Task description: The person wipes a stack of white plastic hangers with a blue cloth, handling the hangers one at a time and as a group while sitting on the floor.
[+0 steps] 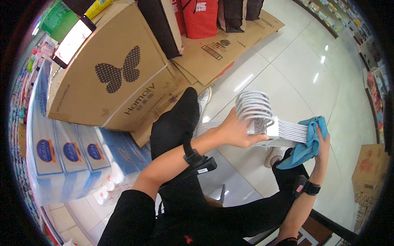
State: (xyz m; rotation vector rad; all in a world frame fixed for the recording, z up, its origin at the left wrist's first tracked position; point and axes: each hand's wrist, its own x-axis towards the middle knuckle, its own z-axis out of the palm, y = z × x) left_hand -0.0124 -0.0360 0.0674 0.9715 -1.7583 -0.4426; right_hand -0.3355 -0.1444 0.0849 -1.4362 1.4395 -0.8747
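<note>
My left hand (235, 132) grips a bundle of white clothes hangers (291, 130) near its middle, with the thumb lying along the near side. Their curved hooks (254, 106) stand up together above the fingers. Around the hangers' shoulders a white cardboard sleeve (273, 127) is partly hidden by the hooks. At the right end of the bundle, my right hand (322, 143) holds a blue cloth (311, 141) pressed around the hanger ends. The left ends of the hangers pass behind my left forearm.
A large cardboard box (123, 61) printed with a butterfly stands at left, a lit phone (74, 41) on its top edge. Below are wrapped tissue packs (70, 153). Flattened cardboard (221, 49) bears red bags (200, 18). Another carton (369, 167) sits on the tiled floor at right.
</note>
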